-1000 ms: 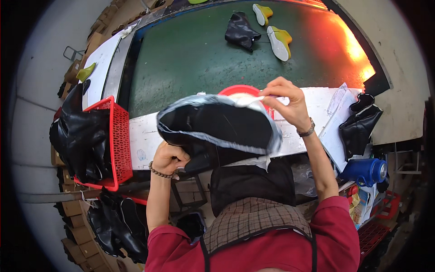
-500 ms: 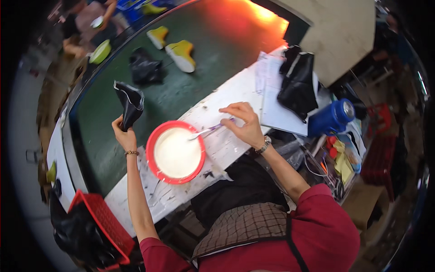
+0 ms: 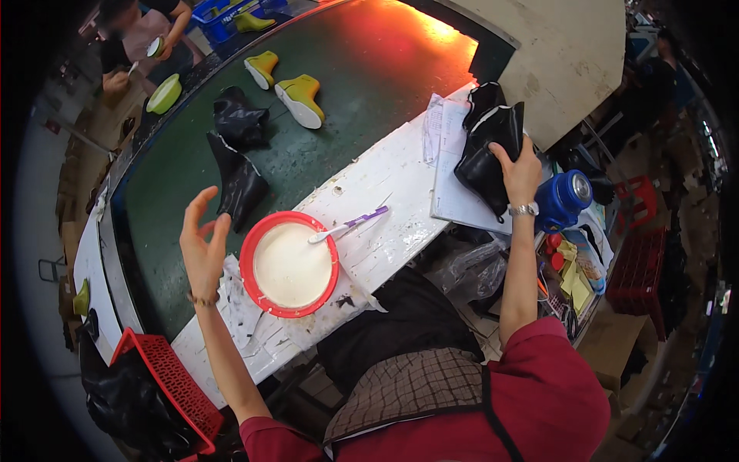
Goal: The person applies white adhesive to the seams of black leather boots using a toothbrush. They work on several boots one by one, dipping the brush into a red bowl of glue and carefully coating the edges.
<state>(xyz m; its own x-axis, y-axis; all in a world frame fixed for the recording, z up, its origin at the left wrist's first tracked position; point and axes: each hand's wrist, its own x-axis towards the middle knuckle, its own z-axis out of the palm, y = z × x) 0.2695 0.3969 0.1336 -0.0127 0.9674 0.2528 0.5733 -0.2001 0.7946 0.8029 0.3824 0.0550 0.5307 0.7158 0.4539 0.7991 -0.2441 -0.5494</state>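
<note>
My right hand (image 3: 517, 173) grips a black boot upper (image 3: 486, 158) lying on papers at the right, the thumb on top of it. Beside that piece, another black upper (image 3: 485, 98) lies a little farther off. My left hand (image 3: 204, 254) is empty, fingers spread, left of a red-rimmed bowl (image 3: 333, 266) of creamy white liquid. Just beyond it, a black boot upper (image 3: 242, 185) rests on the green belt, near a second one (image 3: 240, 119). A white and purple toothbrush (image 3: 358, 220) leans over the bowl's right rim, its head toward the liquid.
Two yellow boots with white soles (image 3: 300, 96) lie farther along the green belt (image 3: 362, 100). A blue flask (image 3: 562, 202) stands right of the papers. A red basket (image 3: 181, 389) of black pieces is at lower left. Across the belt, a person (image 3: 158, 46) works beside a green bowl (image 3: 164, 94).
My left hand has let go of a black boot upper, now lying on the belt. My right hand has left the toothbrush, moved right and taken hold of another upper.
</note>
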